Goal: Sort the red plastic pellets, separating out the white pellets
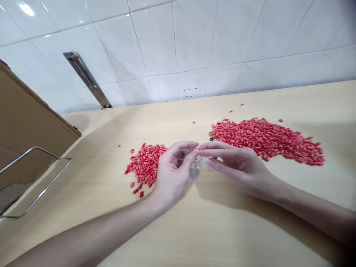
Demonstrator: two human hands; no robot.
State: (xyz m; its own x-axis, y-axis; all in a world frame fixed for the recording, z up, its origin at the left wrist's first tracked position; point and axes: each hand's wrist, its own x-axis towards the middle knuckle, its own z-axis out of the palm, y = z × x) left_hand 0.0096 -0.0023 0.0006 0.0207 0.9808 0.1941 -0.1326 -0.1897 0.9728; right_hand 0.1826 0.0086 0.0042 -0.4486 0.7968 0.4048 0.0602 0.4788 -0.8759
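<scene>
Left hand (pixel 172 174), right hand (pixel 236 163): fingertip grips pinched together over small pale fuzzy clump (pixel 198 165); red tubular pieces (pixel 267 139) heaped beside.

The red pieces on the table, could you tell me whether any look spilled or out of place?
A few red pieces lie scattered apart from the large pile, toward the wall. A small black ring sits at that pile's left edge, unlike everything else there.

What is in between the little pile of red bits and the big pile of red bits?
In the head view, both hands: the left hand beside the small red pile, the right hand beside the big red pile, fingertips meeting over a pale clump.
</scene>
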